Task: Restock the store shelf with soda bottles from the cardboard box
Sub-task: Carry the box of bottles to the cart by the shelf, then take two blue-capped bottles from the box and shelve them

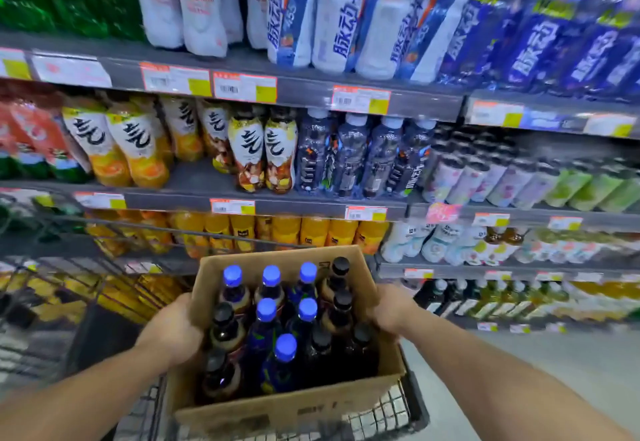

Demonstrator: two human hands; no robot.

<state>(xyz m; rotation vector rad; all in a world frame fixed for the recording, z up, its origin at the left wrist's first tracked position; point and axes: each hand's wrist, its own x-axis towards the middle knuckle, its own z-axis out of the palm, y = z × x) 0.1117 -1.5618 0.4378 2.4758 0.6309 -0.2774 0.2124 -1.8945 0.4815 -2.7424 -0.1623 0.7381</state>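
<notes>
An open cardboard box (287, 406) sits low in the middle of the view, over a wire cart. Upright soda bottles fill it: several with blue caps (266, 309) and several with black caps (223, 314). My left hand (171, 331) grips the box's left wall, fingers curled over the rim. My right hand (389, 309) grips the right wall. The store shelf (311, 206) stands right behind the box, packed with bottled drinks on several levels.
The wire cart (391, 409) lies under the box, its rail (138, 226) running across at left. On the shelf are dark bottles (349, 156) mid-level and orange drinks (311, 232) below. Grey floor (571, 371) shows at lower right.
</notes>
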